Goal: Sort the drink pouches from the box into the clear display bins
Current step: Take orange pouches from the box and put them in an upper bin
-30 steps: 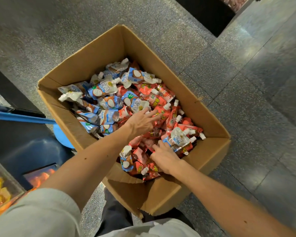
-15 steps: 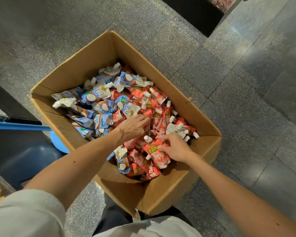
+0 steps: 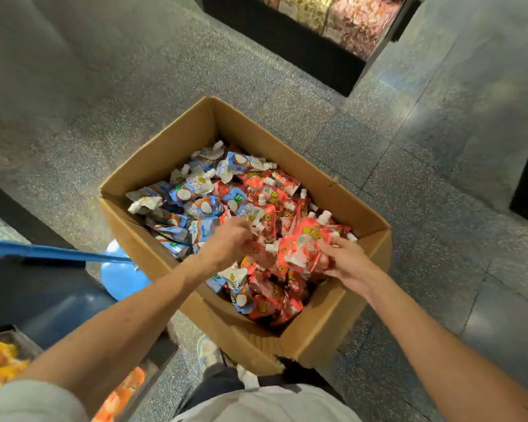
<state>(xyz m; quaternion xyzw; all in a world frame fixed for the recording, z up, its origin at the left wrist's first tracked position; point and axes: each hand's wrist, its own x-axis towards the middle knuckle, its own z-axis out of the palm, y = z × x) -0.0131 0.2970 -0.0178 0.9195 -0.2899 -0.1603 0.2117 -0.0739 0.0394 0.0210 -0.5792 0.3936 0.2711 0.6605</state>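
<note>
Your right hand (image 3: 345,264) is now gripping red pouches (image 3: 302,248), raising them just above the rest in box (image 3: 311,336) — bigger handful than half second ago. Your left hand (image 3: 226,243) is curling in beside them; cannot tell whether it is holding anything. You are gathering a red batch — nothing is leaving box yet.

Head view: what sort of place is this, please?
Probably a snack shop: a cardboard box of drink pouches stands on the speckled floor, a display bin of loose snacks stands beyond it, and another bin with orange goods shows at lower left.
</note>
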